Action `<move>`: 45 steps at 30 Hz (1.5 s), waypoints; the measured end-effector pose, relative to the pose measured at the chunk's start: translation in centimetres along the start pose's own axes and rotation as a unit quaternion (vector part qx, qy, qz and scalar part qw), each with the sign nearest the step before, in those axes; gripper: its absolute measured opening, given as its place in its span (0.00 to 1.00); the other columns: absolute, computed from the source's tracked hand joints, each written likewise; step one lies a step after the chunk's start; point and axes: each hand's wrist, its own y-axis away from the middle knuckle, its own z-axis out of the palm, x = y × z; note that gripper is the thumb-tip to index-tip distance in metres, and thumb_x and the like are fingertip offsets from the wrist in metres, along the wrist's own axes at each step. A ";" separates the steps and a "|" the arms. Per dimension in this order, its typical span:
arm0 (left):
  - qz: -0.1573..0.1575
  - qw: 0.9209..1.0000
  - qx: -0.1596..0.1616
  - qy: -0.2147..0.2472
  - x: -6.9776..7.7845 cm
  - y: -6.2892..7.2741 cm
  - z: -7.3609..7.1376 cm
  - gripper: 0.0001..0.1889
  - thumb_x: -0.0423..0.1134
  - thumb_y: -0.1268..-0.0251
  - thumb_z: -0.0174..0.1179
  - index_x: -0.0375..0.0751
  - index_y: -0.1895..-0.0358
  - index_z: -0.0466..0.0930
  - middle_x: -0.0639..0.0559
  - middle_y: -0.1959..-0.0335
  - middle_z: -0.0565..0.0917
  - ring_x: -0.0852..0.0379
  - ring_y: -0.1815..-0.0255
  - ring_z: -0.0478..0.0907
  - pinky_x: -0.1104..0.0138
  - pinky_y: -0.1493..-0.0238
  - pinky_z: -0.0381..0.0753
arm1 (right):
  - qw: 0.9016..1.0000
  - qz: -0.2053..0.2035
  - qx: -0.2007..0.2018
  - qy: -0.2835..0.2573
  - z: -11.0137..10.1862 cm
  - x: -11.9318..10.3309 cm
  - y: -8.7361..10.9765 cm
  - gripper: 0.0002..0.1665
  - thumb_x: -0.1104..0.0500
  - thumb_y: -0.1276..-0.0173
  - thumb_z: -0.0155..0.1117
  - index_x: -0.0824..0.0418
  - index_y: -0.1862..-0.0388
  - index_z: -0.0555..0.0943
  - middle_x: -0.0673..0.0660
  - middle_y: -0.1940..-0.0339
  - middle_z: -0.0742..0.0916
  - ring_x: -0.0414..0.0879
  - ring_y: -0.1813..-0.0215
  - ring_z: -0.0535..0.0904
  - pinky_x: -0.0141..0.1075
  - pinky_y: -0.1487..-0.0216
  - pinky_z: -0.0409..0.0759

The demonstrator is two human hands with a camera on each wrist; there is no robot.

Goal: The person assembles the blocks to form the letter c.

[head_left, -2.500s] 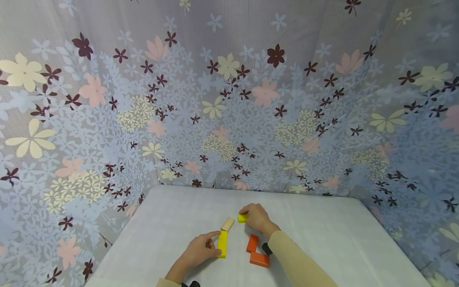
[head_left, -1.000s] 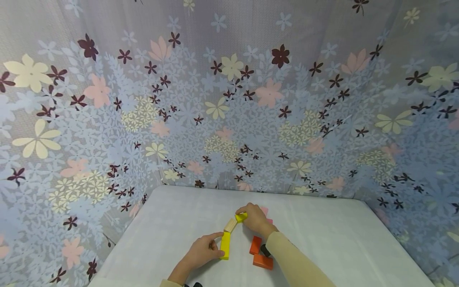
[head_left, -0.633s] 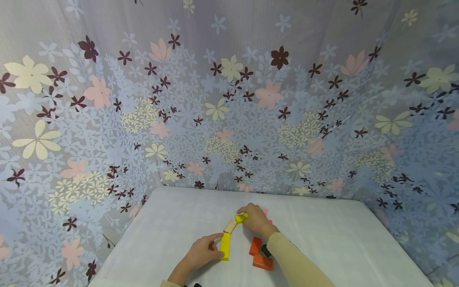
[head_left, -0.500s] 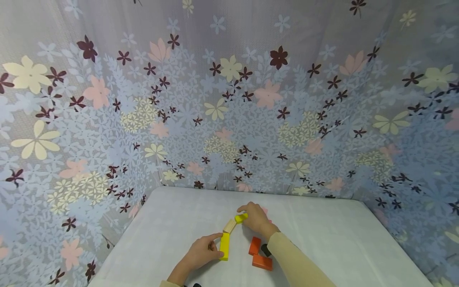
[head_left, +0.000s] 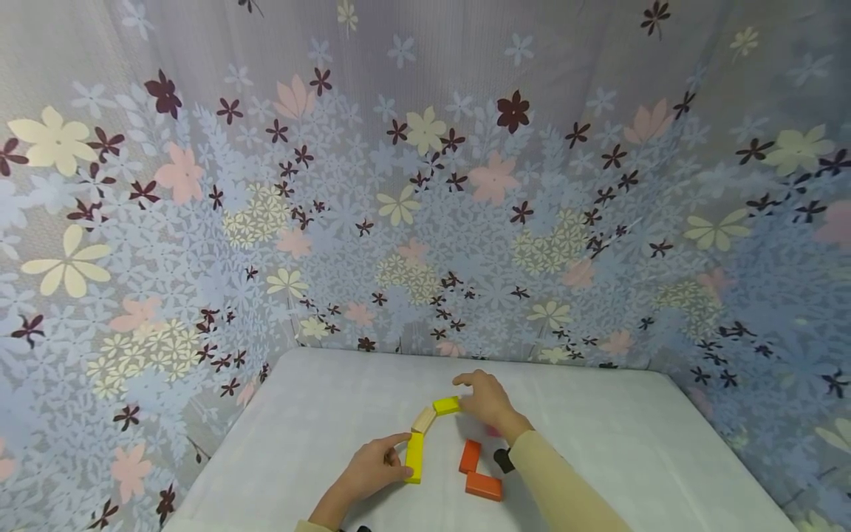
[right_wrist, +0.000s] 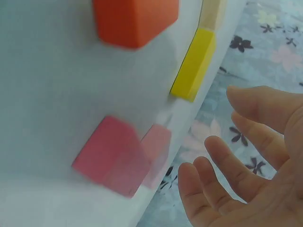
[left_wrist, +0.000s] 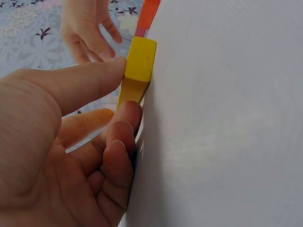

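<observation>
My left hand (head_left: 372, 467) holds a long yellow block (head_left: 414, 458) at the near end of a curved row, thumb and fingers at its two ends. In the left wrist view this yellow block (left_wrist: 140, 61) lies on the table at the thumb and fingertips. A plain wood block (head_left: 424, 420) continues the row, and a second yellow block (head_left: 447, 405) follows at the far end. Just right of that one hovers my right hand (head_left: 488, 403); in the right wrist view its fingers (right_wrist: 227, 161) are spread, holding nothing, apart from the yellow block (right_wrist: 194, 66).
Two orange-red blocks (head_left: 470, 456) lie at an angle right of the row. Dark pink (right_wrist: 111, 158) and light pink (right_wrist: 157, 146) blocks lie near my right hand, mostly hidden in the head view. A flowered curtain (head_left: 412, 185) hangs behind the white table (head_left: 319, 391).
My right hand set the second yellow block against the far end of the wood block, then let go and moved right. My left hand has stayed on the near yellow block.
</observation>
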 end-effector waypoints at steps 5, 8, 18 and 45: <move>-0.001 1.000 -0.001 0.000 0.0 0.0 0.1 0.31 0.42 0.41 0.73 0.43 0.33 0.77 0.56 0.74 0.79 0.59 0.76 0.71 0.69 0.76 0.67 | 1.000 0.017 0.002 -0.010 -0.5 1.4 0.3 0.23 0.63 0.39 0.73 0.57 0.43 0.85 0.63 0.47 0.83 0.56 0.51 0.80 0.53 0.49 0.78; 0.000 1.000 -0.002 0.000 0.0 -0.1 0.1 0.31 0.42 0.41 0.73 0.43 0.33 0.77 0.56 0.74 0.79 0.59 0.76 0.71 0.69 0.76 0.67 | 0.999 0.031 0.012 -0.010 -0.8 2.2 0.6 0.23 0.63 0.39 0.72 0.58 0.43 0.85 0.61 0.48 0.84 0.55 0.51 0.81 0.53 0.49 0.78; -0.002 1.000 -0.004 -0.005 -0.1 -0.2 0.1 0.31 0.44 0.41 0.73 0.43 0.33 0.77 0.57 0.74 0.80 0.59 0.75 0.71 0.68 0.75 0.68 | 0.998 0.049 0.028 -0.003 -1.1 4.4 2.2 0.21 0.58 0.37 0.74 0.59 0.45 0.85 0.60 0.51 0.85 0.57 0.49 0.80 0.54 0.48 0.77; 0.001 1.000 0.003 -0.004 0.0 -0.1 0.1 0.31 0.44 0.41 0.73 0.43 0.33 0.77 0.57 0.74 0.79 0.59 0.76 0.71 0.69 0.76 0.67 | 0.993 0.111 0.020 -0.037 -0.6 4.9 3.9 0.21 0.55 0.45 0.81 0.62 0.55 0.87 0.53 0.68 0.82 0.48 0.64 0.74 0.42 0.62 0.75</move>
